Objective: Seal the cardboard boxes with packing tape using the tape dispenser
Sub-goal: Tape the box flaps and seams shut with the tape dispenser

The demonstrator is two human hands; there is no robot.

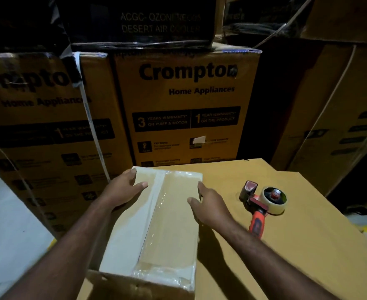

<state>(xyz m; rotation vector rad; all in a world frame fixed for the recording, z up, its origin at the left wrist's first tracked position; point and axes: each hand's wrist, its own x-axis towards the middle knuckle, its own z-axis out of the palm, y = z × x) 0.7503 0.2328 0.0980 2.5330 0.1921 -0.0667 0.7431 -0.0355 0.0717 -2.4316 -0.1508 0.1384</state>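
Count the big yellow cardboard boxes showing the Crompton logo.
2. One yellow Crompton box stands straight ahead, a second Crompton box left of it behind a white strap. Cartons at right may hide more logos.

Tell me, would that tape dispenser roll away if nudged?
Probably not: the tape dispenser lies on the cardboard surface with its orange handle sticking out, which should block rolling. It would likely slide instead. It looks rigid and fairly light.

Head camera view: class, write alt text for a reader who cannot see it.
A person's left hand and right hand hold a small cardboard box by its sides, its top seam covered with clear tape. A red-handled tape dispenser lies to its right on a larger carton, with printed appliance cartons stacked behind.
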